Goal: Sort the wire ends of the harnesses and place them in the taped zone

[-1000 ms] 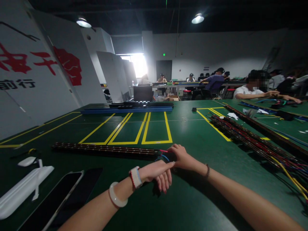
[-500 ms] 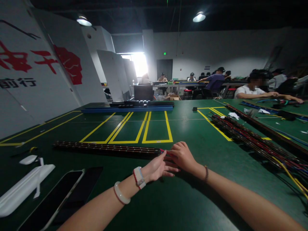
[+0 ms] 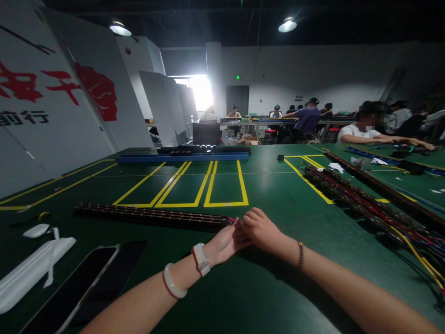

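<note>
My bunched fingers (image 3: 253, 217), grip unclear, meet at the pinchable, likely soft wires (image 3: 231, 221) of stiff-looking strips (image 3: 153, 215), short of the counter's (image 3: 278, 292) far edge.

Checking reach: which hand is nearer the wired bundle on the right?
Right. The right hand is left of the wired bundle, across green tabletop; the left hand is farther left, by the right end of the dark strips.

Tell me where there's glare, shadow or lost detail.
Head view: the window glares white; head view: a dark shadow lies on the table beside the right forearm; head view: wires by the left hand are too small to make out clearly.
</note>
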A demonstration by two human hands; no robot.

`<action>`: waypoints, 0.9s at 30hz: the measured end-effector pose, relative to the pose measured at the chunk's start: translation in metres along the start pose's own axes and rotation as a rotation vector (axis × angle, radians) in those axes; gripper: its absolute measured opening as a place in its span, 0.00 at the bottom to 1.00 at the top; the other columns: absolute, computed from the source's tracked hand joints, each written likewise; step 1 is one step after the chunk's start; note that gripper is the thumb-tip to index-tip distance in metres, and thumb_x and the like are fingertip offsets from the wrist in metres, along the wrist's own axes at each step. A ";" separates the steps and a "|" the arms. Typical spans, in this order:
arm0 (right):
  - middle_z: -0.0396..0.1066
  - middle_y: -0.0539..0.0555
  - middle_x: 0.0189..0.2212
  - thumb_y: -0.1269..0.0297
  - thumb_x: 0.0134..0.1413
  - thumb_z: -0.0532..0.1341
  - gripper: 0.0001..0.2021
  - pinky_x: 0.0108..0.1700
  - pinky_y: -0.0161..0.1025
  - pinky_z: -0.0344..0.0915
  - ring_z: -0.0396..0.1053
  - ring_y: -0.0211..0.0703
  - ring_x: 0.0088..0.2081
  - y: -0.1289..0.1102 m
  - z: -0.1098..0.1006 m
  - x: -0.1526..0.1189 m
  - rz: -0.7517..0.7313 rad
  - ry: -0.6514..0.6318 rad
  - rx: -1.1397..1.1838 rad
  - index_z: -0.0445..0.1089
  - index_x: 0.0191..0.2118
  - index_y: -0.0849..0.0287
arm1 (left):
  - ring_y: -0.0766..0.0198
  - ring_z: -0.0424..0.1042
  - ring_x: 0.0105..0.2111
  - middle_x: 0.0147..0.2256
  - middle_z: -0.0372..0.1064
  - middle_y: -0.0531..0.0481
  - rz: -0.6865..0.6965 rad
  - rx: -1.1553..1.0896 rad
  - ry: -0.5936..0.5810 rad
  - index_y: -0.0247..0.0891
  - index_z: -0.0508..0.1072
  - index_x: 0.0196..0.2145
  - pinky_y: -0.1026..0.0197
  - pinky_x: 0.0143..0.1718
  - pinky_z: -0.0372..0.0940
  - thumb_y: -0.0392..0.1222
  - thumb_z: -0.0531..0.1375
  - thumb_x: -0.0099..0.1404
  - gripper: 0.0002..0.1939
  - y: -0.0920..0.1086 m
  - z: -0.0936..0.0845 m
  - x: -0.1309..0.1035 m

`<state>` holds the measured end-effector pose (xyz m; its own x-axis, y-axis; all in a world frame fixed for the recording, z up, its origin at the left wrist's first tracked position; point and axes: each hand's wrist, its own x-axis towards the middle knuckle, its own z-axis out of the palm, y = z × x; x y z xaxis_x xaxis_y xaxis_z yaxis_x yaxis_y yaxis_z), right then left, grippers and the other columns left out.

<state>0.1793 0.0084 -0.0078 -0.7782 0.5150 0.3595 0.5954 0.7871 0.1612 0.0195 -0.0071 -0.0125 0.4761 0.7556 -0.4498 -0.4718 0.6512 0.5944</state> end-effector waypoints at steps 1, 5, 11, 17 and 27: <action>0.65 0.57 0.34 0.69 0.58 0.55 0.08 0.51 0.45 0.51 0.57 0.46 0.39 0.000 -0.005 0.002 0.012 -0.030 0.016 0.72 0.37 0.61 | 0.63 0.71 0.35 0.32 0.69 0.46 0.013 -0.004 0.011 0.33 0.66 0.33 0.53 0.48 0.63 0.41 0.50 0.69 0.11 0.000 0.000 0.000; 0.66 0.58 0.34 0.66 0.61 0.53 0.10 0.51 0.47 0.49 0.58 0.46 0.40 0.004 -0.024 0.007 0.094 -0.059 0.061 0.72 0.37 0.58 | 0.61 0.72 0.36 0.33 0.70 0.43 0.021 0.021 0.005 0.31 0.66 0.35 0.51 0.49 0.62 0.42 0.47 0.71 0.13 0.001 0.001 -0.002; 0.69 0.57 0.32 0.55 0.60 0.56 0.14 0.46 0.45 0.49 0.62 0.46 0.38 0.016 -0.026 0.003 0.274 -0.125 0.134 0.72 0.33 0.60 | 0.60 0.72 0.37 0.36 0.70 0.39 0.012 0.063 -0.025 0.28 0.67 0.37 0.51 0.50 0.62 0.47 0.48 0.70 0.18 0.003 0.003 -0.005; 0.69 0.51 0.25 0.59 0.63 0.53 0.18 0.41 0.40 0.49 0.62 0.37 0.29 0.031 -0.008 -0.001 0.232 -0.294 0.314 0.69 0.25 0.60 | 0.59 0.72 0.38 0.37 0.70 0.36 0.016 0.110 -0.060 0.26 0.67 0.38 0.51 0.50 0.62 0.50 0.46 0.70 0.22 0.002 0.004 -0.006; 0.70 0.53 0.31 0.51 0.62 0.53 0.17 0.37 0.40 0.46 0.63 0.42 0.35 0.050 0.023 -0.001 0.351 -0.160 0.106 0.72 0.33 0.57 | 0.61 0.72 0.30 0.27 0.68 0.41 -0.052 0.174 -0.080 0.28 0.68 0.29 0.59 0.38 0.63 0.47 0.47 0.70 0.20 0.005 -0.008 -0.003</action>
<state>0.2053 0.0552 -0.0211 -0.5574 0.7988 0.2266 0.8133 0.5802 -0.0447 0.0102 -0.0057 -0.0135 0.5567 0.7091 -0.4327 -0.3128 0.6615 0.6816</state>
